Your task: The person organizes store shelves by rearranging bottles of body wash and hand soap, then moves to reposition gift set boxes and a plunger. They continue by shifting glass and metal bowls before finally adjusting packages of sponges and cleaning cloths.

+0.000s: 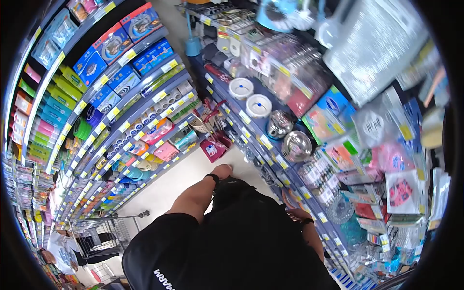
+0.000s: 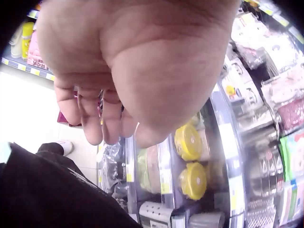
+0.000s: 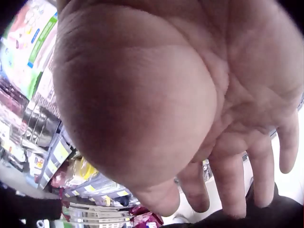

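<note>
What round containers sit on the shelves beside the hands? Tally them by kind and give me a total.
White round containers: 2
Shiny steel pots: 2
Yellow-lidded containers: 2
Total: 6

The head camera is looking steeply down an aisle, shelves (image 1: 121, 92) running along both sides. Each wrist camera is sitting very close under its palm, left hand (image 2: 137, 71) and right hand (image 3: 166, 95) filling the frame; all three views are sharing the shelves and pale floor (image 1: 164, 188).
</note>
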Action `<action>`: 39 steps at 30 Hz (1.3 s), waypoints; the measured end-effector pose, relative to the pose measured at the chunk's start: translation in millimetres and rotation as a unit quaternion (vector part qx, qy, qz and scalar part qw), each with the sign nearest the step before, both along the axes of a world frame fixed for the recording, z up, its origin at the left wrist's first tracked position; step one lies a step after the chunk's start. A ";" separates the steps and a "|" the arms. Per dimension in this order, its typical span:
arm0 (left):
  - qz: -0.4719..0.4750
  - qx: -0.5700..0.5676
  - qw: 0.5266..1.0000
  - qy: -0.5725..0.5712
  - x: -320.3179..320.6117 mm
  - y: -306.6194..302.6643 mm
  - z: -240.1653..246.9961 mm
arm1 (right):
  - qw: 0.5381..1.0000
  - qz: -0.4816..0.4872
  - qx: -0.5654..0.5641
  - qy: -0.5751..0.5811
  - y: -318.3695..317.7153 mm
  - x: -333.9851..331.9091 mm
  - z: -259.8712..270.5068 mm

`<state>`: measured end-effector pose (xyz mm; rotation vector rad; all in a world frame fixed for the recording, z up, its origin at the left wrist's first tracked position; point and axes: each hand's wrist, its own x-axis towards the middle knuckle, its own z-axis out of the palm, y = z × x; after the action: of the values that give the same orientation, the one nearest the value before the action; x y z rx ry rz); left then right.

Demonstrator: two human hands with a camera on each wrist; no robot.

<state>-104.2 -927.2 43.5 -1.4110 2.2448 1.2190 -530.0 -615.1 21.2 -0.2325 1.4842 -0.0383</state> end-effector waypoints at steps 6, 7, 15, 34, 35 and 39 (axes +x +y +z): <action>0.212 0.011 0.975 0.071 109.8 -112.5 -48.4 | 0.979 0.131 -0.145 0.055 -139.8 93.7 50.5; 0.244 0.003 0.966 0.083 129.8 -126.1 -60.9 | 0.964 0.200 -0.167 0.041 -158.2 89.9 -8.6; -0.233 -0.201 0.944 -0.116 253.8 -184.5 -146.6 | 0.827 0.023 -0.527 0.196 -358.8 175.9 146.9; 0.170 0.074 0.981 0.058 183.1 -221.9 -69.2 | 0.391 0.026 -0.652 0.649 -572.6 177.2 336.6; 0.137 0.060 0.988 0.044 198.2 -222.5 -84.8 | 0.379 0.017 -0.658 0.650 -577.2 171.1 334.3; -0.023 -0.147 0.986 0.076 268.5 -212.9 -164.2 | 0.339 0.032 -0.689 0.640 -593.5 151.2 328.3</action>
<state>164.3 -1140.2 -120.7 -1.3935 2.6373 1.0444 -378.8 -1208.6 349.5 -2.1641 2.5770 -1.4362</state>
